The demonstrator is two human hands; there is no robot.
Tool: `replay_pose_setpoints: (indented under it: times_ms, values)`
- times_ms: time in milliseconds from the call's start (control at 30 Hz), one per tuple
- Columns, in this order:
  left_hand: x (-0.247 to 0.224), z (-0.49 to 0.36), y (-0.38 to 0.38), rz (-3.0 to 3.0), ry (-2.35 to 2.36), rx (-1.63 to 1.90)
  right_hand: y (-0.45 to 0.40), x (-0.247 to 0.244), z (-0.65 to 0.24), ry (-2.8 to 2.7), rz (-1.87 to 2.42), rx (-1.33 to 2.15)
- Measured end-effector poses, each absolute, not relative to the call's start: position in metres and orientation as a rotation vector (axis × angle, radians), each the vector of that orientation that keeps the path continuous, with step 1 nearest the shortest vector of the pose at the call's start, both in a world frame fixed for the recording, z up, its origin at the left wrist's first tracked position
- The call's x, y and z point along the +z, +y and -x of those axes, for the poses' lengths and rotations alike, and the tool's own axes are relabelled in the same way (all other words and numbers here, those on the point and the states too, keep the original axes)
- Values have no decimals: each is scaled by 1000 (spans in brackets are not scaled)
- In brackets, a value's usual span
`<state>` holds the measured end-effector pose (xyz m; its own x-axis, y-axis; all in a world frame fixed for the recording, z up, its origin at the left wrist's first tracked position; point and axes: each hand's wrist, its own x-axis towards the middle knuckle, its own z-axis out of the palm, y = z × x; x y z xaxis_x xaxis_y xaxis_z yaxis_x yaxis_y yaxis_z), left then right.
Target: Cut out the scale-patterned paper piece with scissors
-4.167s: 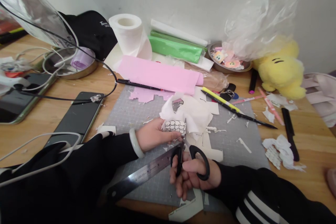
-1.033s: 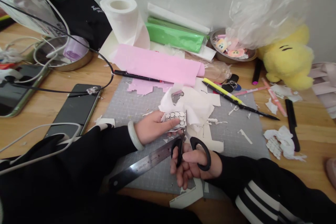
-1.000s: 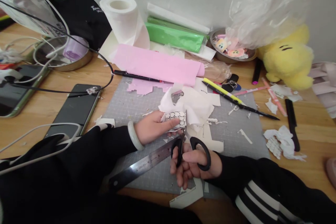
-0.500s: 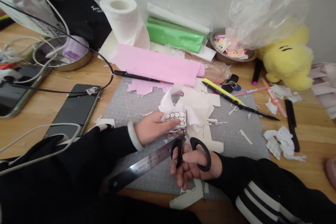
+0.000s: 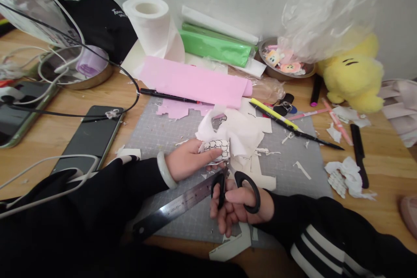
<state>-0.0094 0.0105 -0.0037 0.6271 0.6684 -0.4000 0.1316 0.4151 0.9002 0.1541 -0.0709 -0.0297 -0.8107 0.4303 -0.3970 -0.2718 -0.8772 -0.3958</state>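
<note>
Pinched between the thumb and fingers of my left hand (image 5: 187, 160) is a small white paper piece (image 5: 216, 148) with a black scale pattern drawn on it. My right hand (image 5: 239, 204) has its thumb and fingers through the black handles of a pair of scissors (image 5: 248, 189). The scissor handles are spread apart, and the blades point up at the lower right edge of the patterned piece; their tips are partly hidden. Crumpled white tissue (image 5: 243, 132) lies just beyond my left hand. Beneath both hands, a steel ruler (image 5: 172, 206) crosses the grey cutting mat (image 5: 280, 208) diagonally.
Behind the mat are pink paper (image 5: 192, 81), a tissue roll (image 5: 150, 30) and a green packet (image 5: 218, 45). A yellow marker (image 5: 273, 113) and black pen lie on the right, near a yellow plush toy (image 5: 353, 74). A phone (image 5: 89, 137) and cables occupy the left.
The view has shifted very slightly, so everything sits a little further left. My hands, the scissors and the patterned paper keep nearly the same position relative to each other.
</note>
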Motion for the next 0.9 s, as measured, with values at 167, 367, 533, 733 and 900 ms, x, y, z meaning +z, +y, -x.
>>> replay_pose_setpoints:
  times_ms: [167, 367, 533, 733, 900]
  values:
    - [-3, 9, 10, -1125, 870, 393, -70, -29, -153, -449, 697, 2646]
    - [-1, 8, 11, -1120, 867, 399, -70, -30, -153, -436, 703, 2638]
    - [-2, 9, 11, -1112, 853, 414, -70, -29, -153, -440, 731, 2645]
    - [-4, 9, 10, -1101, 843, 418, -70, -30, -154, -439, 711, 2645]
    - [-2, 8, 10, -1115, 835, 422, -70, -32, -155, -433, 613, 2652]
